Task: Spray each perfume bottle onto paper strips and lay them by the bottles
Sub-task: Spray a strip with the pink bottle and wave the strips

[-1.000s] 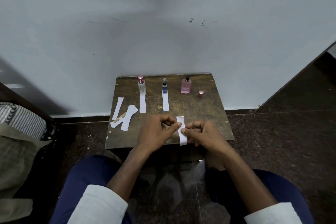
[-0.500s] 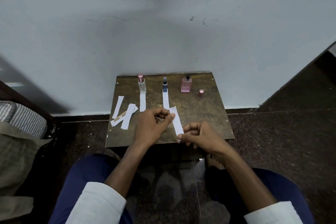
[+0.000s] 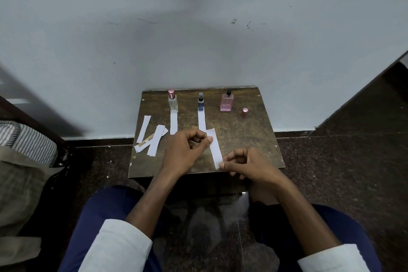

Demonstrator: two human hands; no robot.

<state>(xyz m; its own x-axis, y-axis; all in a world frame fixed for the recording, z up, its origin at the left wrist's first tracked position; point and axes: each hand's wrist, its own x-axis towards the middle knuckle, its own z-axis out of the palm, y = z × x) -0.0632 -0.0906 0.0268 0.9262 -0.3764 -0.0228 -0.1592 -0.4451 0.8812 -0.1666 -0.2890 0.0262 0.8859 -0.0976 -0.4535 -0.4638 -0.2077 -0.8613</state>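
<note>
Three perfume bottles stand in a row at the back of a small brown table (image 3: pixel 249 139): a clear bottle with a pink cap (image 3: pixel 172 101), a slim blue bottle (image 3: pixel 200 102) and a pink bottle (image 3: pixel 226 101) with its cap off. White strips lie in front of the clear bottle (image 3: pixel 174 122) and the blue bottle (image 3: pixel 201 120). Both hands hold another white strip (image 3: pixel 215 147) over the table's front. My left hand (image 3: pixel 185 152) pinches its upper part and my right hand (image 3: pixel 247 163) pinches its lower end.
A pink cap (image 3: pixel 244 112) stands to the right of the pink bottle. Loose white strips (image 3: pixel 152 139) lie in a pile at the table's left side. A wall rises just behind the table. A striped cloth and a bag (image 3: pixel 24 161) sit at the left on the dark floor.
The strip between my hands has gone from a short, folded shape to a long straight one. My left hand moved up and left, my right hand moved down.
</note>
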